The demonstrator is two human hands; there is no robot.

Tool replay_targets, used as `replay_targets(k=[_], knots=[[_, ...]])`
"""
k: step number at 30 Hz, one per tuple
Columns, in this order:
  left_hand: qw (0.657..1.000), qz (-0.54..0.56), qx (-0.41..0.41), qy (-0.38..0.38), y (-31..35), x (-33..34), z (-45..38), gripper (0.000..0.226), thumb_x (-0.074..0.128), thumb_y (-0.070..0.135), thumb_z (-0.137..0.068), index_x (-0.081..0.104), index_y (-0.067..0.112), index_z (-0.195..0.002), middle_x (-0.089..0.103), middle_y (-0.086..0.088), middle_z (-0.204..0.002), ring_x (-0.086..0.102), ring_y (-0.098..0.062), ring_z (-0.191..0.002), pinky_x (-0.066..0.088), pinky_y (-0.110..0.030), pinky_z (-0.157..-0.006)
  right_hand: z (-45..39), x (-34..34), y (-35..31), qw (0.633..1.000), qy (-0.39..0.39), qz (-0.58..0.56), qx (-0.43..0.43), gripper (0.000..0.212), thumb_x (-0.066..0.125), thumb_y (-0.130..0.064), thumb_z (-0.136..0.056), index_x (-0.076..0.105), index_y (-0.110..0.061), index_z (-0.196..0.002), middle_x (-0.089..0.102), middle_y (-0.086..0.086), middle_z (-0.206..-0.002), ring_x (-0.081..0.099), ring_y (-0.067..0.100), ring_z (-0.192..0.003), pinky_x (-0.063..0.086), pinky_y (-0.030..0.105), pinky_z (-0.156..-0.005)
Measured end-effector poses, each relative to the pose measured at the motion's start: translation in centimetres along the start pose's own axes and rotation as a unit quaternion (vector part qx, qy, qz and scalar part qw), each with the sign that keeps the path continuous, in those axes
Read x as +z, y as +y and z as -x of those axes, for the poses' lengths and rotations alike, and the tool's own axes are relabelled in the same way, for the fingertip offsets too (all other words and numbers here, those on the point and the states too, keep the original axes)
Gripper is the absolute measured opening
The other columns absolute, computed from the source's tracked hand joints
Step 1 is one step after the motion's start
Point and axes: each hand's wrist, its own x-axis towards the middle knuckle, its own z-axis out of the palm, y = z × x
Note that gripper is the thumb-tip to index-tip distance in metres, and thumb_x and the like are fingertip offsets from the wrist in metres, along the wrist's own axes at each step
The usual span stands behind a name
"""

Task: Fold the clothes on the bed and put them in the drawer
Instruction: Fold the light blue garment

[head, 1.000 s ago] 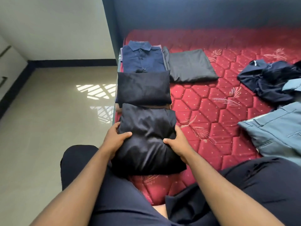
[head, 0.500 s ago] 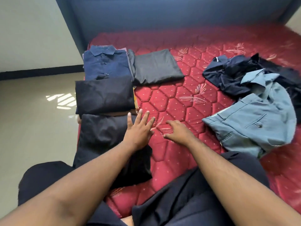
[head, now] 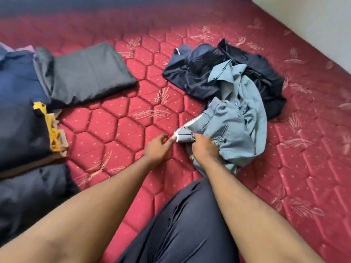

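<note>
Both hands meet at the near-left corner of the crumpled light-blue garment (head: 235, 126) on the red bed (head: 121, 130). The right hand (head: 204, 149) grips its bunched edge; the left hand (head: 158, 149) pinches the corner beside it.

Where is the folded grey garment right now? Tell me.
In the head view the folded grey garment lies upper left on the red mattress, beside the folded navy shirt, left of the unfolded pile.
</note>
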Motion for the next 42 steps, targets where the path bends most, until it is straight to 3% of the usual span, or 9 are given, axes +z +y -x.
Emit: replay_targets(k=[6, 13, 16, 19, 23, 28, 33, 39, 42], knots=[[0.899, 0.415, -0.133, -0.04, 1.0, -6.5, 4.3, 0.057, 0.037, 0.069, -0.092, 0.071, 0.024, -0.099, 0.068, 0.002, -0.082, 0.062, -0.013, -0.06, 0.049, -0.029, -0.061, 4.4, 1.2, -10.1, 0.92, -0.136, -0.358, -0.082, 0.013, 0.056, -0.023, -0.079, 0.058, -0.01, -0.078, 0.065, 0.009, -0.076, 0.059, 0.023, -0.075, 0.053, 0.048, -0.071], [0.806, 0.56, -0.192, 0.017, -6.3, -13.5, 16.1, 0.038, 0.058, 0.036, -0.089, 0.076, 0.004, -0.096, 0.068, -0.024, -0.094, 0.069, -0.032, -0.074, 0.06, -0.039, -0.07, 16.7, 7.2, -15.9, 0.879, -0.283, -0.263, -0.279, 0.063, 0.064, -0.045, -0.084, 0.044, -0.032, -0.142, 0.045, -0.007, -0.148, 0.036, 0.012, -0.14, 0.016, 0.046, -0.119], [0.814, 0.556, -0.151, 0.078, -8.6, -13.9, 18.7, 0.037, 0.049, 0.006, -0.086, 0.066, 0.007, -0.119, 0.064, -0.023, -0.103, 0.067, -0.028, -0.076, 0.056, -0.035, -0.075, 18.8, 8.1, -16.0, 0.792, -0.332, -0.462, -0.221, 0.048, 0.062, -0.025, -0.094, 0.047, -0.022, -0.139, 0.052, -0.005, -0.14, 0.053, -0.013, -0.114, 0.036, 0.018, -0.106], [0.794, 0.587, -0.141, 0.069, -9.8, -14.1, 20.7, 0.037, 0.04, 0.01, -0.095, 0.065, 0.004, -0.121, 0.072, -0.019, -0.105, 0.072, -0.027, -0.085, 0.058, -0.037, -0.08, 18.6, 8.0, -15.5, 0.817, -0.236, -0.512, -0.12, 0.044, 0.066, -0.013, -0.092, 0.055, -0.016, -0.134, 0.063, 0.002, -0.112, 0.062, -0.003, -0.087, 0.045, 0.011, -0.08], [0.816, 0.566, -0.118, 0.026, -10.7, -13.6, 22.5, 0.045, 0.046, 0.043, -0.1, 0.066, 0.01, -0.124, 0.071, -0.017, -0.115, 0.07, -0.026, -0.091, 0.058, -0.039, -0.078, 18.8, 7.5, -16.0, 0.9, -0.183, -0.342, -0.198, 0.052, 0.076, -0.018, -0.082, 0.06, -0.022, -0.131, 0.063, -0.003, -0.109, 0.06, 0.009, -0.096, 0.045, 0.013, -0.086], [0.882, 0.459, -0.09, 0.052, -11.5, -13.3, 23.6, 0.025, 0.061, 0.005, -0.091, 0.069, 0.01, -0.114, 0.073, -0.013, -0.098, 0.07, -0.021, -0.08, 0.056, -0.031, -0.069, 20.4, 8.5, -16.5, 0.918, -0.144, -0.282, -0.24, 0.017, 0.071, -0.015, -0.084, 0.074, -0.014, -0.1, 0.069, -0.006, -0.086, 0.062, 0.01, -0.083, 0.048, 0.025, -0.079], [0.899, 0.37, -0.206, 0.108, -13.1, -14.2, 23.6, 0.025, 0.063, 0.04, -0.089, 0.072, 0.016, -0.093, 0.061, -0.006, -0.076, 0.056, -0.017, -0.058, 0.046, -0.023, -0.054, 21.0, 9.8, -15.4, 0.878, -0.314, -0.154, -0.326, 0.024, 0.063, -0.003, -0.084, 0.074, -0.009, -0.104, 0.075, 0.0, -0.095, 0.066, 0.007, -0.087, 0.05, 0.026, -0.086], [0.964, 0.144, -0.134, 0.179, -11.4, -14.3, 19.3, 0.03, 0.076, 0.039, -0.078, 0.065, 0.022, -0.1, 0.065, 0.004, -0.086, 0.062, -0.018, -0.083, 0.054, -0.041, -0.084, 22.1, 7.8, -14.9, 0.773, -0.555, -0.054, -0.303, 0.019, 0.059, -0.003, -0.093, 0.066, 0.003, -0.109, 0.063, -0.001, -0.074, 0.06, -0.002, -0.05, 0.048, 0.014, -0.058], [0.973, 0.064, -0.166, 0.148, -10.4, -14.2, 17.9, 0.049, 0.074, 0.031, -0.077, 0.058, 0.017, -0.121, 0.062, 0.002, -0.107, 0.061, -0.027, -0.106, 0.048, -0.036, -0.092, 20.3, 6.6, -15.2, 0.819, -0.472, -0.175, -0.275, 0.011, 0.06, -0.008, -0.092, 0.067, -0.013, -0.086, 0.061, -0.001, -0.067, 0.059, 0.008, -0.05, 0.048, 0.022, -0.054]])
